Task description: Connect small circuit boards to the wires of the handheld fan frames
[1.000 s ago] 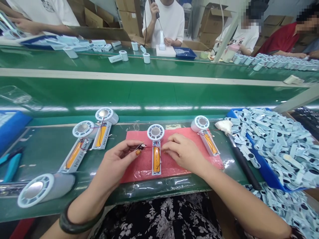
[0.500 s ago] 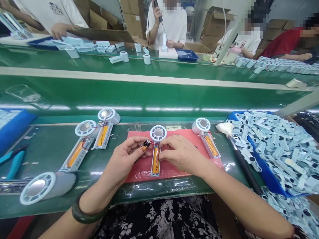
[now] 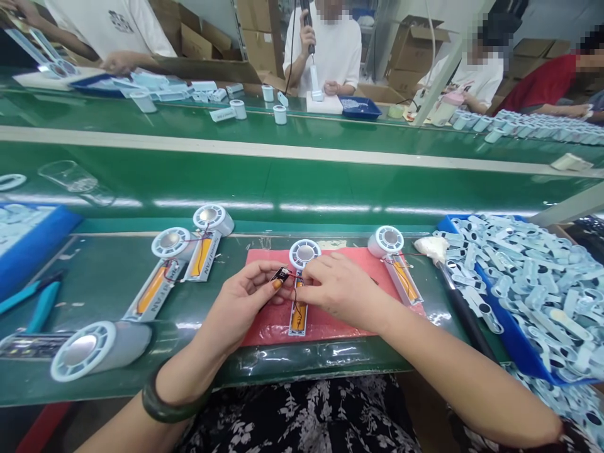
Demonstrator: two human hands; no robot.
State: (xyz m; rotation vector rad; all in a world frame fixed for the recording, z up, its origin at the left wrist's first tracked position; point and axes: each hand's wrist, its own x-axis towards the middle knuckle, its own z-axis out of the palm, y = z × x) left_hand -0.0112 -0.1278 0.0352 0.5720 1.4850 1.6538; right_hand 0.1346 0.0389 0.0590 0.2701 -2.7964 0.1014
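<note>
Both hands have closed in over the fan half-shell (image 3: 299, 296) on the red mat (image 3: 330, 314). Left hand (image 3: 245, 302) now pinches the small circuit board (image 3: 282, 274) just at 9 o'clock of the round fan head (image 3: 304, 252). Right hand (image 3: 342, 289) rests curled on the shell, fingertips on the wires; board looks near seating.

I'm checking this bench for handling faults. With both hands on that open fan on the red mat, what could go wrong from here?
1. The left hand pinches a small circuit board joined to the open fan by thin red wires; a tug might strain or snap them.
2. The right hand covers the fan's handle, so a wire could get trapped unseen.
3. A brush lies close by the right forearm; a sweep of the arm could knock it.
</note>
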